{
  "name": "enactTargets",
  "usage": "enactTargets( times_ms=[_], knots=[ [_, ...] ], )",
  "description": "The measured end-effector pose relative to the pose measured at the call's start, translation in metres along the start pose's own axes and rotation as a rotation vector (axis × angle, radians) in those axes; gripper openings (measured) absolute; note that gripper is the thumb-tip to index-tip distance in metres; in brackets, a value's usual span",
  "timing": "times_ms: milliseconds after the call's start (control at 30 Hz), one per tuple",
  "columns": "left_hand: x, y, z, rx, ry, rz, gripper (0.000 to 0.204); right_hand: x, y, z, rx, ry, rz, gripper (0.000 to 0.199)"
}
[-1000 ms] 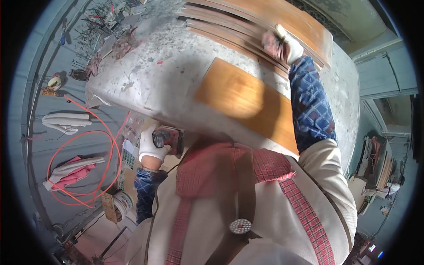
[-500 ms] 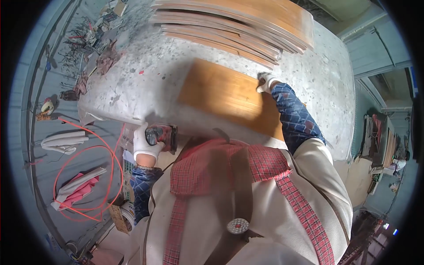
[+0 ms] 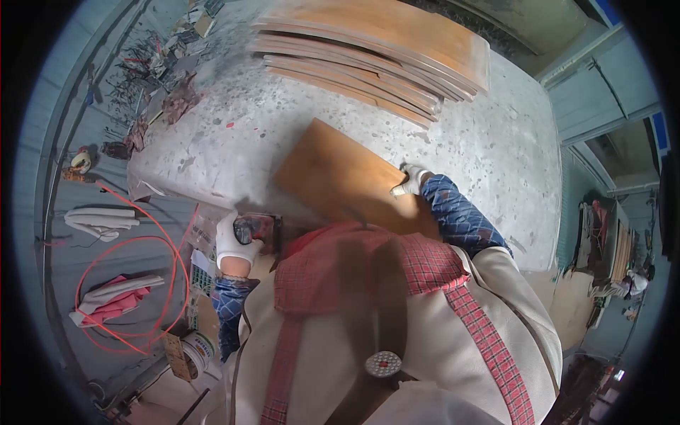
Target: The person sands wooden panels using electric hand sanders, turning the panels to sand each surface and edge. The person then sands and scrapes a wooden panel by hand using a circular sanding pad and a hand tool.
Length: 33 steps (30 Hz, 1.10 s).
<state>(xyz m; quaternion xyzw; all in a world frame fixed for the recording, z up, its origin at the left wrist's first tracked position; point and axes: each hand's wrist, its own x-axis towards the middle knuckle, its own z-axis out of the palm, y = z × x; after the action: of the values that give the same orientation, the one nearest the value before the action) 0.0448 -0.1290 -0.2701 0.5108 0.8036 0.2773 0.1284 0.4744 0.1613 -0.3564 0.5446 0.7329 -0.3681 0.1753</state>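
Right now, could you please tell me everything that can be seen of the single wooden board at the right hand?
The single wooden board is a plain, rectangular, orange-brown panel with a smooth-looking face, partly in shadow. It sits diagonally at the near side of the spotted grey table; whether it lies fully flat, I cannot tell. The gloved right hand holds its far edge toward the right, thumb on top.

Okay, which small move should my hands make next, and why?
I'd probably bring the red-and-black power tool in your left hand over the wooden board: your right hand has the board by its right edge, while the tool is off to its left.
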Motion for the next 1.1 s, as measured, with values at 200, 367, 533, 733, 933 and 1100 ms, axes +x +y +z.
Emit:
enactTargets(
  times_ms=[200, 367, 533, 733, 933, 1100],
  knots=[
    [-0.004, -0.017, -0.009, 0.033, 0.071, -0.009, 0.089, -0.061, -0.033, -0.052, 0.193, 0.017, -0.298, 0.055],
    [0.005, -0.023, -0.024, 0.069, 0.152, -0.019, 0.089, -0.138, -0.11, -0.056, -0.421, 0.503, -0.282, 0.043],
    [0.027, -0.023, -0.025, 0.04, 0.182, 0.023, 0.093, -0.103, -0.061, 0.042, -0.284, 0.063, -0.359, 0.041],
    [0.048, -0.008, -0.002, 0.069, 0.023, 0.053, 0.084, -0.062, -0.019, 0.049, -0.233, 0.636, -0.237, 0.07],
    [0.105, -0.011, 0.039, -0.004, -0.161, 0.097, 0.082, -0.01, 0.022, 0.076, -0.434, 0.676, -0.012, 0.074],
    [0.178, 0.003, 0.07, 0.059, -0.289, 0.193, 0.088, -0.015, 0.014, 0.075, -0.422, 0.718, -0.008, 0.071]
  ],
)
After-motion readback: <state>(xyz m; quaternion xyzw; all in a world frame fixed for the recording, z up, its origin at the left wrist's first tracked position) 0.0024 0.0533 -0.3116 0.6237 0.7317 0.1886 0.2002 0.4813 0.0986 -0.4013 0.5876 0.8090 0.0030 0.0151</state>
